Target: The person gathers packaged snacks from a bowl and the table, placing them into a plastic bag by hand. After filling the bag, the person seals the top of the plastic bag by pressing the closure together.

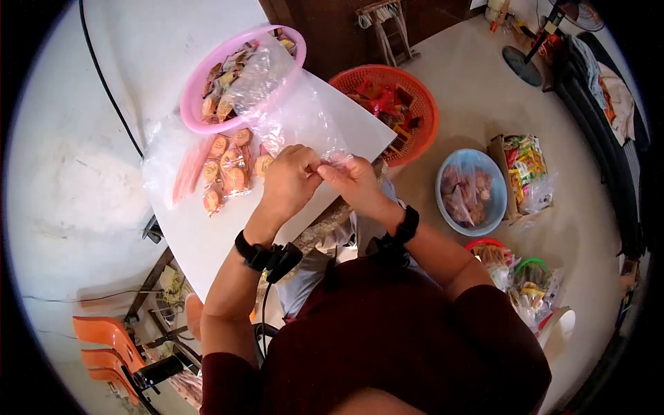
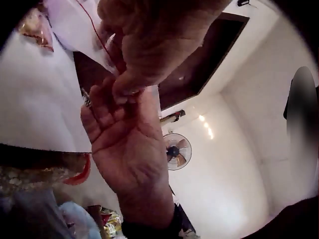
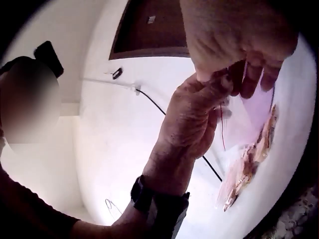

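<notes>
Both hands meet at the near end of a clear plastic bag [image 1: 304, 114], which stretches over the white table toward the pink basin. My left hand [image 1: 287, 181] pinches the plastic with curled fingers, its thumb against the other hand's fingertips. Crumpled plastic shows at the fingers of my right hand [image 1: 356, 187], which grips the bag from the other side. A thin red strand [image 2: 94, 27] runs down to the fingertips in the left wrist view. Clear packets of round biscuits [image 1: 235, 178] lie on the table left of the hands.
A pink basin [image 1: 190, 97] of wrapped packets stands on the white table [image 1: 190, 238]. On the floor to the right are a red basket [image 1: 430, 114], a blue basin [image 1: 443, 200] with bagged contents and a cardboard box [image 1: 510, 197] of colourful packets. Orange chairs [image 1: 104, 332] stand lower left.
</notes>
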### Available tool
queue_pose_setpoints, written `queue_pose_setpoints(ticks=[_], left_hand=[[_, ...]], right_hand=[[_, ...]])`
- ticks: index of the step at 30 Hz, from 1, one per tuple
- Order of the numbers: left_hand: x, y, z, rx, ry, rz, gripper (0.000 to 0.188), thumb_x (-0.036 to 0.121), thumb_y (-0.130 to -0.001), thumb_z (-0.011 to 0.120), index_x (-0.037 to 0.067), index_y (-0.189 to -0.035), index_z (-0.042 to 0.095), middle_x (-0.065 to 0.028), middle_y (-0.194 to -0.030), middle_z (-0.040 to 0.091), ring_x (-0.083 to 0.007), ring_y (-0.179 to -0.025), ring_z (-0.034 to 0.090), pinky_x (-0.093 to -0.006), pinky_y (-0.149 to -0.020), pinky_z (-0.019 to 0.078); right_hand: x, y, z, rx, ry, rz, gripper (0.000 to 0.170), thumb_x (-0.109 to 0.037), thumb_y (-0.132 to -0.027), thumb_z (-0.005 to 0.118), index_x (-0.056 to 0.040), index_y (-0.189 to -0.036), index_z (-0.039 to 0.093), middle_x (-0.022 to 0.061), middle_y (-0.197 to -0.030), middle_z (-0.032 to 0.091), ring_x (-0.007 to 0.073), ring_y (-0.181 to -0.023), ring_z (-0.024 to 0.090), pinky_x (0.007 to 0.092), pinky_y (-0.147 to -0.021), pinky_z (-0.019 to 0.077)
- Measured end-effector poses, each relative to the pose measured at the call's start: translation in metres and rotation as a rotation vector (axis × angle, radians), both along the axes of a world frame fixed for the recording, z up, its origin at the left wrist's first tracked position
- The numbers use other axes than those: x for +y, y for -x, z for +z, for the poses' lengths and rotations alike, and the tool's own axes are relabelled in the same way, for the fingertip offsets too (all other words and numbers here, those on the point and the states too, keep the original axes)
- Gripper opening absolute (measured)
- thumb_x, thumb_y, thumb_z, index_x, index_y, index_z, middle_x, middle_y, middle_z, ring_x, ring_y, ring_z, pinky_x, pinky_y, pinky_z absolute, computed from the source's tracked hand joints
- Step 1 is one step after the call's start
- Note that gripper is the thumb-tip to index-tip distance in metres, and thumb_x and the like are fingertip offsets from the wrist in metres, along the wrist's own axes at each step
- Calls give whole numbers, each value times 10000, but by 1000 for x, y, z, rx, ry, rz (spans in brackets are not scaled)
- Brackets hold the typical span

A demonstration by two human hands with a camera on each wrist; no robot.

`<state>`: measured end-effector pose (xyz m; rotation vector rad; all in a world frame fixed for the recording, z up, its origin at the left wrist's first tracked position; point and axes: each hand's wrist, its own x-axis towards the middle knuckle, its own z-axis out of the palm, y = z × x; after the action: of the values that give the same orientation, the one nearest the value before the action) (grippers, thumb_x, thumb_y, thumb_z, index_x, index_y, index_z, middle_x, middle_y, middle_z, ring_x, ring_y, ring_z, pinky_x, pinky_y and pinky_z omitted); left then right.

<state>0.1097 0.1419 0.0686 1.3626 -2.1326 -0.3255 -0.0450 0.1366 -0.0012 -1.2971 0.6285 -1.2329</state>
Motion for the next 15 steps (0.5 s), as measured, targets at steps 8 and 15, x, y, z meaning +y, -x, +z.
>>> queue_pose_setpoints(ticks=[8, 15], left_hand=[[-13, 4, -15, 101, -345, -40, 234, 143, -704, 818, 39, -734, 611, -93, -738, 629, -236, -673, 615, -341, -606, 489], [-15, 1, -8, 302, -675, -50, 189, 90, -762, 792, 25, -732, 618, 7, -730, 619, -75, -660, 534, -244, -588, 450]], right_hand=[[-3, 19, -23, 81, 8, -108, 128, -122, -915, 685, 4, -890, 677, 17, -800, 678, 69, -732, 602, 244, -649, 498], [-2, 21, -31, -3, -135, -71, 104, -87, -903, 694, 2, -861, 662, 26, -789, 685, 81, -725, 617, 244, -656, 513]])
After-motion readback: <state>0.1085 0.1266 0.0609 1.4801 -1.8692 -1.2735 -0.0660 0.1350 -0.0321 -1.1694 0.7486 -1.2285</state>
